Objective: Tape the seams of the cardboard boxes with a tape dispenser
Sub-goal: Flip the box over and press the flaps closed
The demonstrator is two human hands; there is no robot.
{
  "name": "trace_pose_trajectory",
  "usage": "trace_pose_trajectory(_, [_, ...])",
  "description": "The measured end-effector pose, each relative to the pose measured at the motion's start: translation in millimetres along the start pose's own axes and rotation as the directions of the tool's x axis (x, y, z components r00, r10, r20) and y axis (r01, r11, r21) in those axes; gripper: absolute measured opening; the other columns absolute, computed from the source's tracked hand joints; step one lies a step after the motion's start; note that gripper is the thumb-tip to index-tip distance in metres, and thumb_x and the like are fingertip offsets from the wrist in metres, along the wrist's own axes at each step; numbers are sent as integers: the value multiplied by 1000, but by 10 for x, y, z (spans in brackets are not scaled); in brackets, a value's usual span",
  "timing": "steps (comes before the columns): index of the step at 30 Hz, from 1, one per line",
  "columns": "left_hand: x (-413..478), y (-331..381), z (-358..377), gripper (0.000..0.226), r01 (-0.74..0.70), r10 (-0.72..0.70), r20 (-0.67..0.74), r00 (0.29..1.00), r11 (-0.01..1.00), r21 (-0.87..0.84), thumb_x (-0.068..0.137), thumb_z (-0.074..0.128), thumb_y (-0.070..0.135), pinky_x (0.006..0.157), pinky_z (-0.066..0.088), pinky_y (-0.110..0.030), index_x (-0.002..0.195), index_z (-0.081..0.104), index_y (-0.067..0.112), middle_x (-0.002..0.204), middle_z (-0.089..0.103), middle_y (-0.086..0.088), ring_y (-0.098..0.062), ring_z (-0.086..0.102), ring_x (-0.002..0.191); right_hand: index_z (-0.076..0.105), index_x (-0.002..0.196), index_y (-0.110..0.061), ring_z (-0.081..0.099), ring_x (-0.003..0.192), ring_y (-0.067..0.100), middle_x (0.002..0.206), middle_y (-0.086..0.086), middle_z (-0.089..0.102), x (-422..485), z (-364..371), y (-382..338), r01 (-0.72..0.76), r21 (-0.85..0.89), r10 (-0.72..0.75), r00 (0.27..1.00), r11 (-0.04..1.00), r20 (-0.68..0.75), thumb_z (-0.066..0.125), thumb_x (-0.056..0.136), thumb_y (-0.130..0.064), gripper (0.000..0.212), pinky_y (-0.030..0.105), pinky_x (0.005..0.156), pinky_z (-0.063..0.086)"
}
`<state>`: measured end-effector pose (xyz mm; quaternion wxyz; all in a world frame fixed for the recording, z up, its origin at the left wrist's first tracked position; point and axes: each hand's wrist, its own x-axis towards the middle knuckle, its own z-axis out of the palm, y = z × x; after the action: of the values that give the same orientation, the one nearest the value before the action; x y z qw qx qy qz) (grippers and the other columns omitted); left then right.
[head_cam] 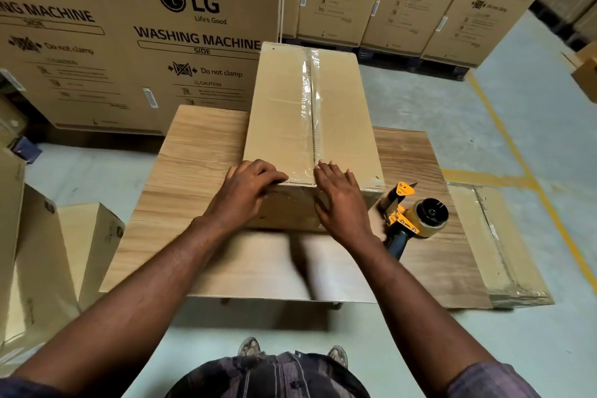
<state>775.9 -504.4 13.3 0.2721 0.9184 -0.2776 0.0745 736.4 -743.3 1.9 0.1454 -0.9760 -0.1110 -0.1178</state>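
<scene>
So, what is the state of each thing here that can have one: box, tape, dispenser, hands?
cardboard box: closed, top seam taped, on the wooden table.
clear tape: stuck along the seam, wrinkled.
tape dispenser: lying on the table, unheld, roll loaded.
left hand: bent fingers press the box's near top edge.
right hand: straight fingers rest on that edge.
flattened box: lying flat, right of the table.

Lighting softly and evenly from overhead, moderately bright. Glaring in white streaks along the clear tape on the cardboard box. Throwing a smeared dark shadow across the wooden table. Bowing the washing machine cartons and yellow floor line outward (wide-angle lens), blurring slightly toward the corners.
</scene>
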Motion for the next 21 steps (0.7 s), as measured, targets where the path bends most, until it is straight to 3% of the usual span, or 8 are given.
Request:
trace_pose_trajectory(3, [21,1,-103,48,18,-18,23,1000,1000,-11,80,80,18,95,40,-41,123,65,33,118,58,11,-18,51,113,48,149,-7,36,149,31,157,13,45,94,-14,-149,-39,36,39,999,999,0,69,94,-31,64,54,123,25])
trace_pose_trajectory(6, [24,-90,-173,31,52,-52,-87,995,999,-3,84,77,36,90,44,-42,114,69,29,108,60,7,-18,52,106,54,143,-9,41,146,30,152,12,51,198,63,-334,-11,55,10,1000,998,11,63,99,-37,54,55,120,30])
trace_pose_trajectory(8, [-5,-178,-181,30,58,-65,-109,992,996,-61,83,79,34,89,46,-39,111,70,26,105,59,5,-14,49,102,54,143,-10,42,144,30,151,10,52,182,117,-373,18,8,-18,1000,1000,-11,64,97,-31,51,54,119,32])
trace_pose_trajectory(12, [-111,-266,-144,45,62,-82,-107,991,982,-179,74,86,16,94,48,-33,116,68,22,110,55,4,-11,51,104,40,154,-10,32,151,27,161,8,39,93,168,-375,-9,-18,9,1000,1000,-11,71,84,-12,77,46,124,18])
trace_pose_trajectory(14, [-134,-239,-136,51,124,-179,-167,970,948,-292,72,88,14,90,51,-22,118,67,19,112,53,2,1,55,100,45,151,-10,37,148,26,158,9,44,153,158,-431,-27,63,31,998,998,-62,73,89,-24,70,47,122,22])
trace_pose_trajectory(16, [-130,-197,-138,52,206,-307,-221,926,899,-386,71,89,13,76,48,-8,116,65,15,108,52,0,9,55,90,55,143,-10,46,143,27,151,10,52,254,165,-518,-9,141,21,996,990,-82,68,95,-27,53,51,120,29])
trace_pose_trajectory(18, [-139,-160,-124,50,278,-424,-219,878,828,-487,70,89,11,68,46,-8,111,62,13,99,55,-1,2,55,79,62,134,-11,52,137,29,146,10,58,306,199,-577,38,123,-30,998,992,-63,66,94,-14,40,55,116,35])
trace_pose_trajectory(21, [-210,-128,-53,43,380,-580,-151,800,685,-622,74,86,6,67,46,-9,105,57,12,86,61,0,-6,58,72,60,136,-8,48,140,31,149,11,55,260,263,-610,51,35,-50,999,998,-19,63,76,10,62,54,119,30])
